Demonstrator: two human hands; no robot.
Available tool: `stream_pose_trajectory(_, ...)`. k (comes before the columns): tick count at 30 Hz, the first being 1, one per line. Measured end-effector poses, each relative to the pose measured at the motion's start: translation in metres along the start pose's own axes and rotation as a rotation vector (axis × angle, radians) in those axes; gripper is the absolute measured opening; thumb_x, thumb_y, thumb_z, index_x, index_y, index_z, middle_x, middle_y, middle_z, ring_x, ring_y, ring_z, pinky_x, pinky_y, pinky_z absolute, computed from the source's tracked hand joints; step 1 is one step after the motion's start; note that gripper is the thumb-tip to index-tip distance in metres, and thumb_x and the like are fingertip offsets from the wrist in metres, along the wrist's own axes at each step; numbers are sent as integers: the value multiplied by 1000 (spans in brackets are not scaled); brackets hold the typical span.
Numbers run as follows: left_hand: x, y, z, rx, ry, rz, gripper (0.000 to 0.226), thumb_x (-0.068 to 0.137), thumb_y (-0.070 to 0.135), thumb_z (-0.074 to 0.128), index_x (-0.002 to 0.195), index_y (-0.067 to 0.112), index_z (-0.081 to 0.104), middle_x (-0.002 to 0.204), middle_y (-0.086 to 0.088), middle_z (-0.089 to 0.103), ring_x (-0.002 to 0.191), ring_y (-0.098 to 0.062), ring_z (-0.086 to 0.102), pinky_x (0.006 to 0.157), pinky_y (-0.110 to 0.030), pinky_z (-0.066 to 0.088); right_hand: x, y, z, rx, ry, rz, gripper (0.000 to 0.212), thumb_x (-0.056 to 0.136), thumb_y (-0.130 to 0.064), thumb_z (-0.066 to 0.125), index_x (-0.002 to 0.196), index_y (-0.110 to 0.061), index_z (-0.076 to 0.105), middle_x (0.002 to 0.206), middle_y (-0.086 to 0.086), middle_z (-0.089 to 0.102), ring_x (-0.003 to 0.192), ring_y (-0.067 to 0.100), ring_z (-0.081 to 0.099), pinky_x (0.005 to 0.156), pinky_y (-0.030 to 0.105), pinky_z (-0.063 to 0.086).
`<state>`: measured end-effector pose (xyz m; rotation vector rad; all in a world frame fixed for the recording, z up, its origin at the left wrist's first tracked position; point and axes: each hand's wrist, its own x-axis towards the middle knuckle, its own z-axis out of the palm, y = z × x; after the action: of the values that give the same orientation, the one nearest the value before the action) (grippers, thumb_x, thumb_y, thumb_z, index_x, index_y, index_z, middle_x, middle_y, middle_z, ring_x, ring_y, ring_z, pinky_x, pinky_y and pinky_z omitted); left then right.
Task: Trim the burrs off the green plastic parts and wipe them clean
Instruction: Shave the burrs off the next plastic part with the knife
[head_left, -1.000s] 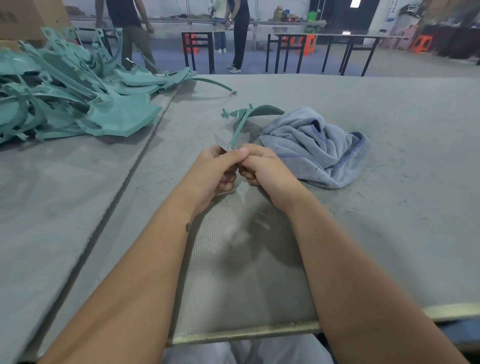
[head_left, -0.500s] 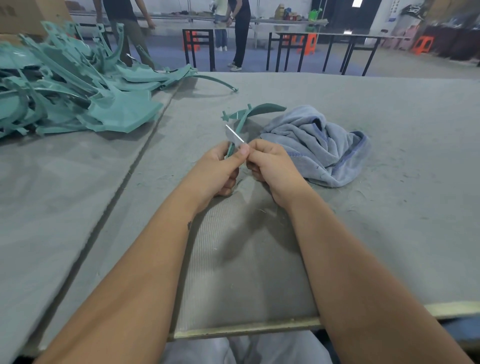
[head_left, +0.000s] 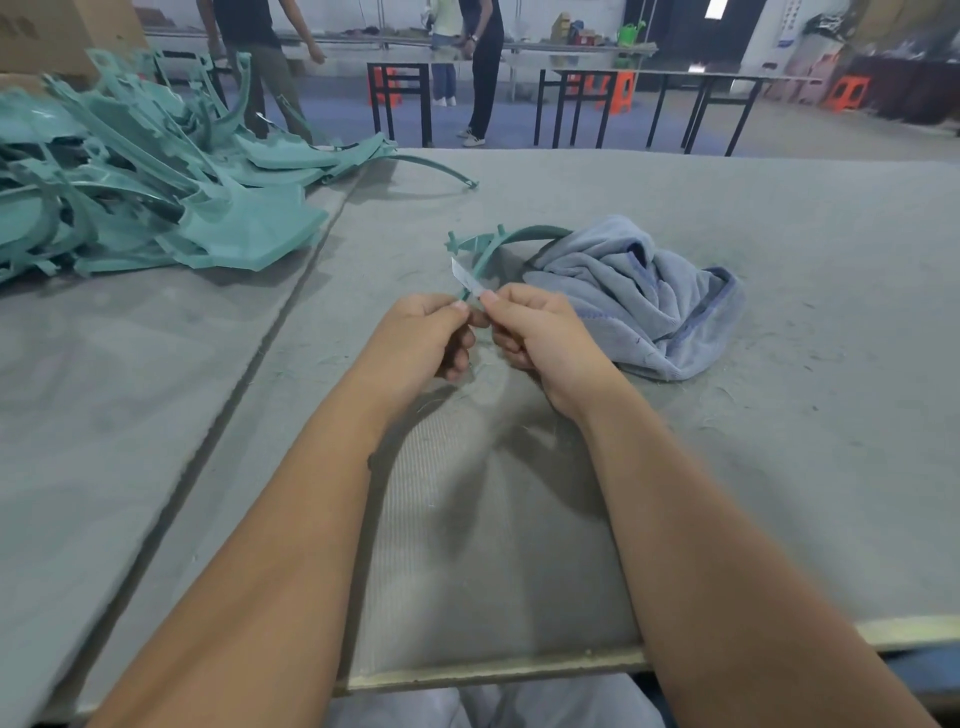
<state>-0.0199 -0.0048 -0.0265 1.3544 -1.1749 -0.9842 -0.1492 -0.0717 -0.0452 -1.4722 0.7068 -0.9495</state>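
Note:
A thin curved green plastic part (head_left: 498, 241) arcs up from between my hands, its far end resting by the blue cloth (head_left: 641, 296). My left hand (head_left: 421, 338) pinches the part's near end. My right hand (head_left: 545, 338) pinches a small silver blade (head_left: 465, 278), which lies against the part just above my fingertips. The blade's tip points up and to the left. The part's lower end is hidden behind my fingers.
A heap of green plastic parts (head_left: 135, 182) covers the far left of the grey felt table (head_left: 779, 467). One long green strip (head_left: 436, 166) sticks out from it. People, black table frames and orange stools stand beyond the table. A seam runs diagonally at left.
The blade has slid up along the green part and now shows clearly above my fingers. My hands have parted slightly and stayed in the same spot.

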Motion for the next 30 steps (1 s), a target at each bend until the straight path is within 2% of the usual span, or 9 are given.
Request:
stream_pose_trajectory(2, 0, 1, 2, -35, -22, -69, 22, 99, 8, 39, 95, 11, 60, 58, 0, 42, 45, -10, 38, 44, -21, 29, -1, -2, -1, 14, -22, 4, 38, 97, -23, 54, 61, -24, 63, 54, -6, 36, 49, 7, 26, 42, 17, 19)
stream_pose_trajectory(5, 0, 4, 6, -141, -51, -171, 20, 90, 0, 37, 81, 16, 46, 55, 0, 30, 45, -11, 24, 47, -22, 15, -3, -3, 0, -37, -48, 9, 27, 98, -19, 53, 73, -10, 54, 57, -3, 34, 49, 7, 25, 42, 17, 20)
stream_pose_trajectory(10, -1, 0, 2, 3, -46, -92, 14, 93, 16, 50, 80, 20, 49, 48, 11, 28, 42, -7, 20, 38, -16, 18, -4, -3, 3, -147, -51, 8, 31, 97, -14, 55, 66, -13, 48, 48, -21, 50, 46, 3, 28, 42, 14, 24)
stream_pose_trajectory(14, 1, -5, -1, 7, -16, -22, 22, 97, 27, 56, 77, 20, 52, 46, 11, 28, 39, -6, 21, 38, -16, 16, -2, 1, 5, -185, 31, -11, 32, 93, -19, 60, 62, -21, 55, 49, -13, 42, 45, 2, 32, 44, 14, 27)
stream_pose_trajectory(17, 0, -8, -3, 59, -4, 8, 20, 98, 25, 56, 92, 7, 61, 43, 12, 28, 36, -5, 21, 36, -16, 17, 2, 2, 1, -103, 149, 13, 32, 93, -33, 60, 62, -25, 56, 47, -15, 41, 44, 4, 32, 47, 21, 28)
stream_pose_trajectory(20, 2, -10, -4, 42, 34, -19, 36, 99, 28, 53, 111, -5, 62, 44, 12, 27, 37, -5, 21, 36, -17, 18, 4, 4, 0, -101, 190, 10, 35, 86, -43, 60, 54, -29, 58, 49, -13, 40, 46, 7, 30, 49, 25, 27)
stream_pose_trajectory(24, 7, -4, -3, -214, 51, -172, 35, 100, 34, 35, 111, 13, 61, 45, 9, 30, 37, -7, 22, 37, -15, 18, 4, 4, 2, -68, 216, 16, 38, 85, -46, 59, 52, -29, 52, 50, -12, 38, 45, 7, 28, 45, 22, 27)
stream_pose_trajectory(27, 10, -2, -8, -525, 29, -146, 38, 96, 24, 26, 108, 6, 57, 55, 3, 39, 43, -8, 29, 39, -18, 24, 2, 2, 0, 10, 110, 16, 39, 84, -43, 61, 50, -28, 50, 53, -8, 35, 48, 10, 23, 40, 19, 21)
stream_pose_trajectory(30, 9, 0, -10, -669, -10, -108, 43, 95, 24, 25, 108, 2, 60, 68, -2, 44, 53, -10, 36, 47, -19, 32, -1, 0, 5, -45, -28, 10, 38, 81, -41, 64, 51, -25, 49, 54, -5, 34, 49, 11, 23, 43, 21, 20)
